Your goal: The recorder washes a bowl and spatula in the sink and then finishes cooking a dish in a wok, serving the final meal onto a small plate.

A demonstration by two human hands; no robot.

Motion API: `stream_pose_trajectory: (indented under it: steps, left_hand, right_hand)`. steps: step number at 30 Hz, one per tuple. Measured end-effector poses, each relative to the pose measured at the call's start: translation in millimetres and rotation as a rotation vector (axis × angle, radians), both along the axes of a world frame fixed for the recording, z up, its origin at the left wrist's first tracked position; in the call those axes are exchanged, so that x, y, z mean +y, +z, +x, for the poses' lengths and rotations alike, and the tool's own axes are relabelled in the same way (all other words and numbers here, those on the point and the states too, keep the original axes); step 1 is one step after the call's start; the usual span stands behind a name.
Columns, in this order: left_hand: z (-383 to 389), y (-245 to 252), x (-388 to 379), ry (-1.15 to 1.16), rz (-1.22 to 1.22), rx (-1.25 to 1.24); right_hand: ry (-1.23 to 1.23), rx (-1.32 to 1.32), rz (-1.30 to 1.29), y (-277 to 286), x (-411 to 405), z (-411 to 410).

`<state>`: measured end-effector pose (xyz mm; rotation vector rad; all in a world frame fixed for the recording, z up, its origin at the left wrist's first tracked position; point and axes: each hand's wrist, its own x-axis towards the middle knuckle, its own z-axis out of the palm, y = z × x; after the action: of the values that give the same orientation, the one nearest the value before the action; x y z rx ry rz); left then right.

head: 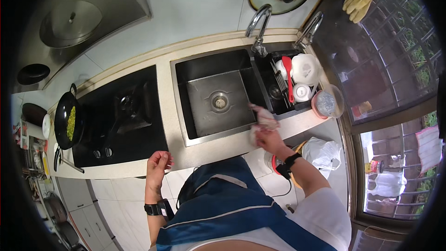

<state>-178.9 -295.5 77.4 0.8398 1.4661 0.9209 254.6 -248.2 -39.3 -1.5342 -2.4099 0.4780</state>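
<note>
My right hand (270, 140) grips a red-and-white cloth (267, 118) at the front right corner of the black sink (217, 111). Part of the cloth hangs over the basin's edge, and it looks slightly blurred. Near the front right corner of the black gas hob (120, 122), my left hand (159, 163) is held with loosely bent fingers and nothing in it. Between the hob and the sink runs a strip of pale countertop (170, 111). The sink's floor is bare around its round drain (220, 102).
A wok (62, 125) with chopped yellow-green food sits on the hob's left. Right of the sink, a drying rack holds white bowls (306, 69) and a red spatula (288, 76). A chrome faucet (260, 28) rises behind. A tub with a steel scrubber (325, 103) stands at the right edge.
</note>
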Motion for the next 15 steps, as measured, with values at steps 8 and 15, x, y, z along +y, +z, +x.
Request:
stream_pose_trajectory:
  steps: [8,15]
  left_hand:
    - [19.8,1.1,18.2,-0.002,-0.019,0.031]
    - [94.1,-12.3,82.1,-0.401,0.172,-0.020]
  right_hand:
    - [-0.443,0.198,-0.048,-15.5,-18.7,33.9]
    - [-0.429,1.465,-1.089,28.6,39.4,-5.4]
